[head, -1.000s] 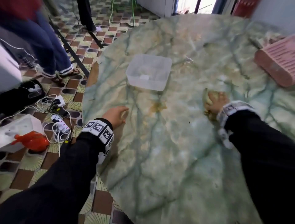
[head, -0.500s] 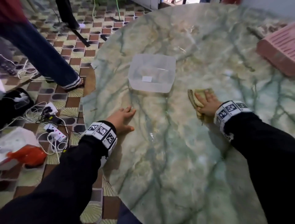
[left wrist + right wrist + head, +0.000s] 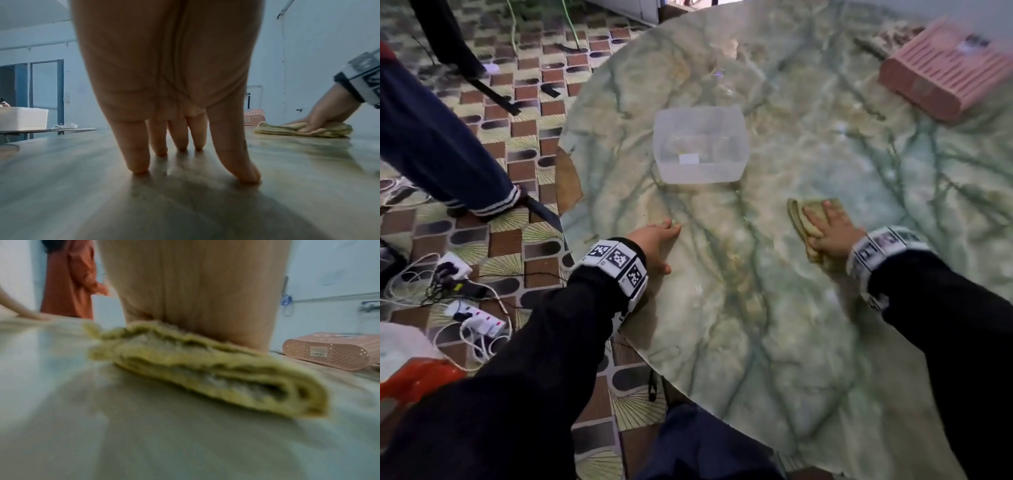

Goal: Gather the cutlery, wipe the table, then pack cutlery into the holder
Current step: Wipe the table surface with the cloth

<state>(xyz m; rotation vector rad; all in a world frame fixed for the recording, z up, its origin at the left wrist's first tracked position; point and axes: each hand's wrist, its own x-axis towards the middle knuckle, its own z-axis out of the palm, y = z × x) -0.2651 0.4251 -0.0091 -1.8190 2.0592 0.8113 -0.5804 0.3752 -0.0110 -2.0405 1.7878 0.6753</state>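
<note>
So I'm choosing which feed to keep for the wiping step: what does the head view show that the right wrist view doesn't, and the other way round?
Only the head view shows the clear plastic tub, the floor with power strips, and the right hand lying flat on top of the cloth. Only the right wrist view shows the folded layers of the cloth edge-on and the perforated end of the pink holder. Both show the cloth, the holder, the marble table and the left hand resting on it.
</note>
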